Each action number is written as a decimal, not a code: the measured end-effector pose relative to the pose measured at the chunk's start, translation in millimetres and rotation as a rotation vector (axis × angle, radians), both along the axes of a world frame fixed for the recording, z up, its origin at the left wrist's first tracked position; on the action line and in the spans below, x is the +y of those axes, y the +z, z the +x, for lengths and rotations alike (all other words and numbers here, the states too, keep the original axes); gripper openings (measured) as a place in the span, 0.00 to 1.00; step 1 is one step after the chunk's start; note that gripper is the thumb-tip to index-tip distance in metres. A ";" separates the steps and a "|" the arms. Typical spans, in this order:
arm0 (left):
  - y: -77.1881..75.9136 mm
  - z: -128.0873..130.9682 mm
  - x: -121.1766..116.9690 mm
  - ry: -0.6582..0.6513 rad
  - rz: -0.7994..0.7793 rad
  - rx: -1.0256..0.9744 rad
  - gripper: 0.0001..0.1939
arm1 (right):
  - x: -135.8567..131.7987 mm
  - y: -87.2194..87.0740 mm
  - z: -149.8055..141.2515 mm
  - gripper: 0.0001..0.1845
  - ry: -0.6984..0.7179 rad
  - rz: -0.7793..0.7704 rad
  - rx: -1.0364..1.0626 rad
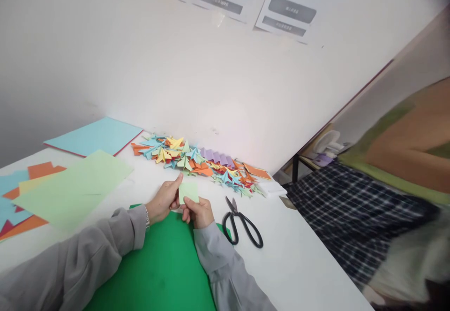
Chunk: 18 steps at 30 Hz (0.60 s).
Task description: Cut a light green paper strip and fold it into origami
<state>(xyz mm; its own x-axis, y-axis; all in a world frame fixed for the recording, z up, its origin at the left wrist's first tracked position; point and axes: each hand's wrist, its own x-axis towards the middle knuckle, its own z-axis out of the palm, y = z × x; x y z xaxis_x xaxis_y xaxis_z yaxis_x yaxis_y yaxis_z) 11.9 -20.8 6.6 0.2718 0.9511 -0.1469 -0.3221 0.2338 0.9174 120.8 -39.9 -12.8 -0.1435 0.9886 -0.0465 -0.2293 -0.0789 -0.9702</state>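
A small pale green paper square (189, 191) is held between both hands just above a green mat (165, 269). My left hand (164, 200) pinches its left edge, with the index finger up along the side. My right hand (198, 211) grips its lower edge with thumb and fingers closed. Both arms wear grey sleeves, and there is a bracelet on the left wrist.
Black scissors (242, 225) lie just right of my hands on the white table (298, 259). A row of folded coloured paper shapes (197, 160) runs along the wall. Large paper sheets, pale green (75, 186) and light blue (94, 136), lie to the left. A plaid cloth (351, 208) is at right.
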 end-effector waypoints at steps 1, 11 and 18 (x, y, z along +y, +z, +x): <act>1.6 0.3 -0.2 0.008 -0.013 -0.013 0.27 | -0.2 -0.1 0.1 0.19 -0.004 0.008 -0.001; 0.6 -2.5 -1.2 -0.042 0.075 -0.096 0.21 | 0.7 -3.2 4.4 0.19 -0.074 0.110 -0.024; 5.2 -3.2 2.5 0.075 0.016 -0.080 0.21 | -7.1 1.6 0.5 0.20 -0.020 0.136 -0.155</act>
